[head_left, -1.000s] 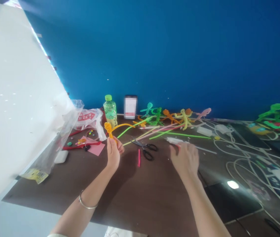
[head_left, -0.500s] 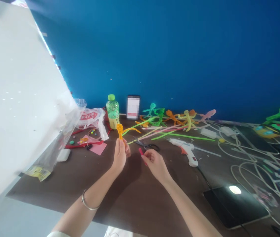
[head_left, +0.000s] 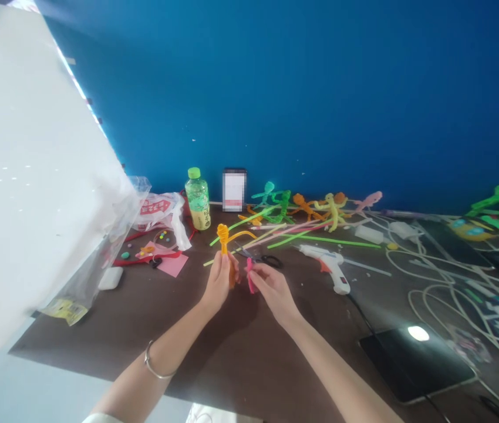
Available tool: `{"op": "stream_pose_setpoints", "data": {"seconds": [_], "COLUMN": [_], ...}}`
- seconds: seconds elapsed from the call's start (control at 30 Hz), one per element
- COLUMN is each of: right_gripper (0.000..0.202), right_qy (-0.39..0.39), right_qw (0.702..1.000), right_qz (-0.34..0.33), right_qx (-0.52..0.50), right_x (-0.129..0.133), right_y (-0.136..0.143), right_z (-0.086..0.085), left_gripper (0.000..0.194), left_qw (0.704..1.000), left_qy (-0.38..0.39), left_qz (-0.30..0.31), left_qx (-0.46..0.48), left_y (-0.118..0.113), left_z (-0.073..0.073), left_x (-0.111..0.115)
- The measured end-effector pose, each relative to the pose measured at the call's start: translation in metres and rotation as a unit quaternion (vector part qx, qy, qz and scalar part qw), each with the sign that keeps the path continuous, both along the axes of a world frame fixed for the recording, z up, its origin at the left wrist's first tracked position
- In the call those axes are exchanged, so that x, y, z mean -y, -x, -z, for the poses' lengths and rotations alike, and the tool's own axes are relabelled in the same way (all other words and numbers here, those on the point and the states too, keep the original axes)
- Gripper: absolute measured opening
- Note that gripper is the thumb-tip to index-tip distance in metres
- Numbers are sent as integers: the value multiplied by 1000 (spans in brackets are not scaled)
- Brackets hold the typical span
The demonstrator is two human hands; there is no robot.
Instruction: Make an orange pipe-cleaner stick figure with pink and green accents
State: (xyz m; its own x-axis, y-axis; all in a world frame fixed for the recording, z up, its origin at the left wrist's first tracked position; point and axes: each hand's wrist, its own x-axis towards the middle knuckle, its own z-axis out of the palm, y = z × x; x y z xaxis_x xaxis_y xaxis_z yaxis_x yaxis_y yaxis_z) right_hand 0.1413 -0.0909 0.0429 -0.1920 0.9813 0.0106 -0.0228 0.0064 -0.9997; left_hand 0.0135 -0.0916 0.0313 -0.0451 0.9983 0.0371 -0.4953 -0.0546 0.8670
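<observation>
My left hand (head_left: 218, 282) is closed round an orange pipe-cleaner figure (head_left: 223, 234), its coiled head upright above my fingers and one arm bending out to the right. Just to the right, my right hand (head_left: 275, 291) pinches a short pink pipe-cleaner piece (head_left: 250, 275) between thumb and fingertips. The two pieces are close together but a gap shows between them. Behind my hands lie black-handled scissors (head_left: 269, 260) and several long green, yellow and pink pipe cleaners (head_left: 320, 239).
Finished-looking pipe-cleaner figures (head_left: 331, 210) stand along the blue wall. A drink bottle (head_left: 197, 200) and a phone (head_left: 234, 191) are at the back. A white glue gun (head_left: 335, 267), a black tablet (head_left: 412, 364) and tangled cables (head_left: 425, 296) lie right; a plastic bag (head_left: 161, 214) left.
The orange figure in my left hand has moved slightly right, nearer the pink piece. The pink piece has turned more upright, and more of it shows. The camera view has shifted slightly.
</observation>
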Motion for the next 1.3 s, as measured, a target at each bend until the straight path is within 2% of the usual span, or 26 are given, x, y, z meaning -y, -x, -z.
{"op": "stream_pose_setpoints", "data": {"seconds": [0.13,0.33,0.47,0.67,0.8,0.93,1.03,1.17,1.23,1.3], "right_gripper": [25,21,18,10,11,22,21,19,20,20], "right_qy": [-16,19,31,11,-16,-85,-186,-328,-371,-394], "right_qw": [1000,998,998,996,999,994,971,904,872,855], "right_qz": [-4,-10,8,30,21,23,57,135,161,171], "right_qx": [-7,-55,-63,-87,-30,64,140,240,275,291], "right_x": [-2,-1,2,0,1,5,8,11,11,11], "right_y": [10,26,26,24,22,20,18,19,20,21], "right_z": [-10,-18,-15,-7,-10,-13,-12,-12,-14,-15], "left_gripper": [29,30,30,32,34,32,31,31,31,30], "left_qw": [1000,993,990,995,993,990,986,989,993,994], "left_qy": [-2,0,-10,-8,16,-1,-19,-20,-7,-1], "left_qz": [-5,-34,-43,-16,6,9,-3,3,17,26], "left_qx": [-25,-109,-134,-101,-115,-142,-163,-144,-117,-105], "left_y": [2,5,5,4,4,5,6,4,3,2], "left_z": [0,-6,-6,-2,0,-3,-6,-7,-5,-4], "left_x": [2,9,9,8,8,9,11,13,13,13]}}
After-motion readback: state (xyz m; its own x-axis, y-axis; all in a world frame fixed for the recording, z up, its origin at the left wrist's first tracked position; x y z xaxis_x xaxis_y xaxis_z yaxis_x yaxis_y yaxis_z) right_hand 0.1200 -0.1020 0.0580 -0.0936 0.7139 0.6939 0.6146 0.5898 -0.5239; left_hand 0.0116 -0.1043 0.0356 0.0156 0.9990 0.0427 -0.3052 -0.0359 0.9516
